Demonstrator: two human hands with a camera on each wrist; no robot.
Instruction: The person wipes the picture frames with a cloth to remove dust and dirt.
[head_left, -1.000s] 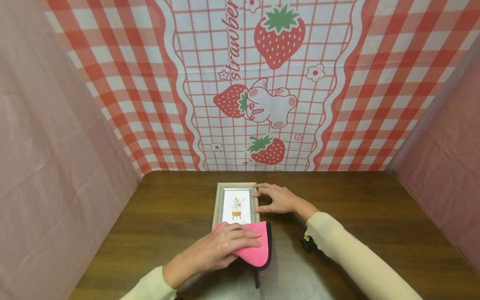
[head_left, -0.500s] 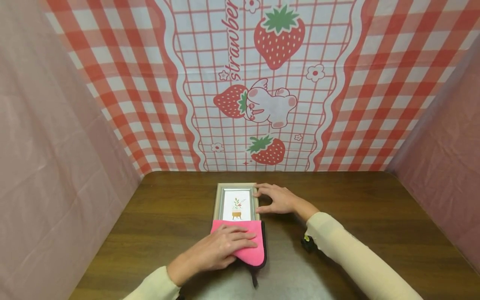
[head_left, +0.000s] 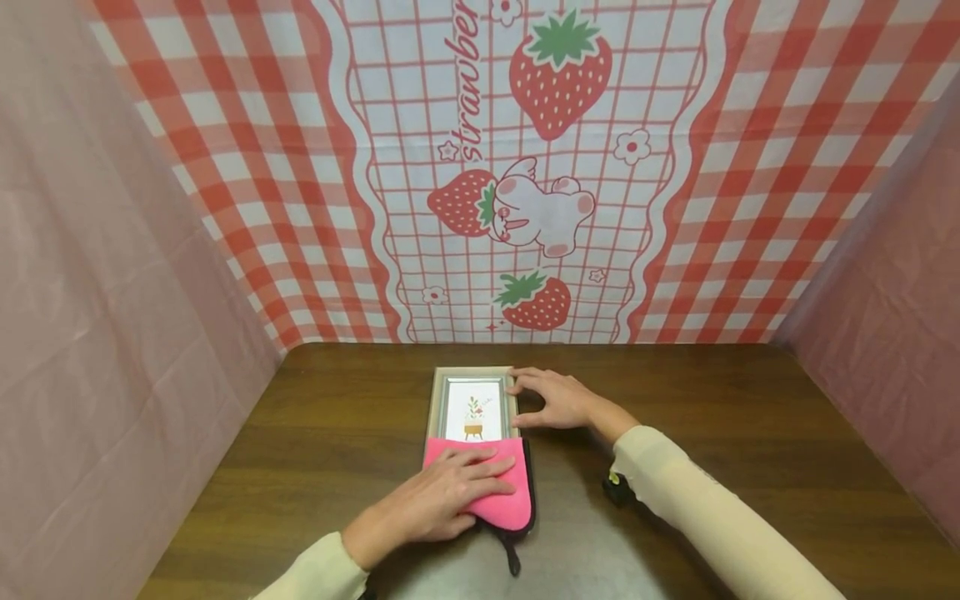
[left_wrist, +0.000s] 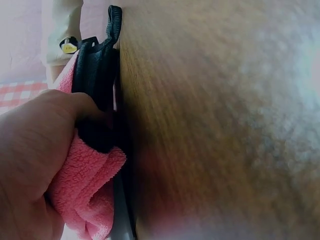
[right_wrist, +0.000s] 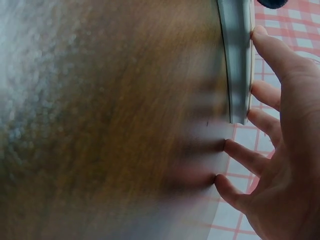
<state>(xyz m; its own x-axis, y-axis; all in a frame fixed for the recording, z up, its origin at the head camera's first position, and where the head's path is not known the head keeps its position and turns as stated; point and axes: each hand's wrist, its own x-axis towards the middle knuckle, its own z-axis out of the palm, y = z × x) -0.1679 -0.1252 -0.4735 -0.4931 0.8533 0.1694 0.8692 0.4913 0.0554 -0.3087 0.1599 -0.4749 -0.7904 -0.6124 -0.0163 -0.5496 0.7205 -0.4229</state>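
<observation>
A picture frame (head_left: 474,407) with a pale border and a potted-plant print lies flat on the table. Over its near part is a folded pink cloth (head_left: 504,508) with black trim and a loop. My left hand (head_left: 442,493) lies on this cloth with fingers spread over the top; the left wrist view shows the thumb (left_wrist: 89,106) bent around the black-trimmed edge. The near end of the frame is hidden under cloth and hand. My right hand (head_left: 558,400) touches the frame's right side with its thumb and fingertips. In the right wrist view, two lower fingers (right_wrist: 245,155) touch the tabletop.
The brown wooden table (head_left: 337,417) reaches back to a red-and-white checked strawberry cloth (head_left: 487,183) hanging behind it. Pink curtains (head_left: 112,292) close in both sides. A black loop (head_left: 512,557) trails from the pink cloth toward the near edge.
My left hand and the pink cloth have shifted left, then slightly away from me over the frame's near part. The right hand and the frame have stayed put.
</observation>
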